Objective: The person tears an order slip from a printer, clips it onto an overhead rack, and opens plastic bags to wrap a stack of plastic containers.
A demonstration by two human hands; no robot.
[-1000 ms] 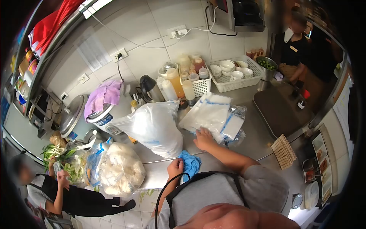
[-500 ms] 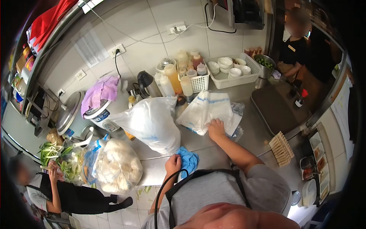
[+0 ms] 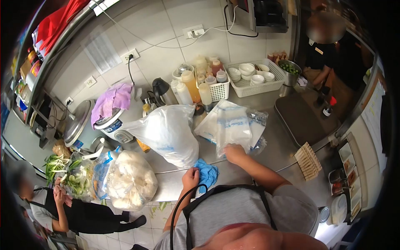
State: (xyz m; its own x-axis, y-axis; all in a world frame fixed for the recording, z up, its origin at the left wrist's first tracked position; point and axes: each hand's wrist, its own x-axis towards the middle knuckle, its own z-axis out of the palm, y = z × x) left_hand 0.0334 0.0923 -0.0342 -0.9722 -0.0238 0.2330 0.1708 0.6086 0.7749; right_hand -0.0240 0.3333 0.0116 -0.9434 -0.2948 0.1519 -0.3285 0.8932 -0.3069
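Note:
My right hand (image 3: 234, 153) has its fingers closed on the near edge of a clear plastic bag (image 3: 234, 127), which lies on a stack of flat bags with blue print. My left hand (image 3: 191, 178) is curled into a fist at the counter's front edge, against a crumpled blue cloth (image 3: 207, 171); nothing shows in it. Just beyond that fist stands a full, whitish plastic bag (image 3: 168, 135) with a gathered top. Farther left, a clear bag (image 3: 131, 179) of pale, bulky food sits at the counter edge.
Squeeze bottles (image 3: 205, 93) and a white basket (image 3: 258, 81) of small bowls line the wall. A dark tray (image 3: 302, 118) and a wooden rack (image 3: 307, 162) are on the right. Rice cookers (image 3: 112, 123) stand left. One co-worker (image 3: 54, 204) is at left; others stand behind the opening at right.
My right hand has drawn the top plastic bag toward me, sliding it partly off the stack. My left hand stays by the blue cloth. The left co-worker's hands have shifted.

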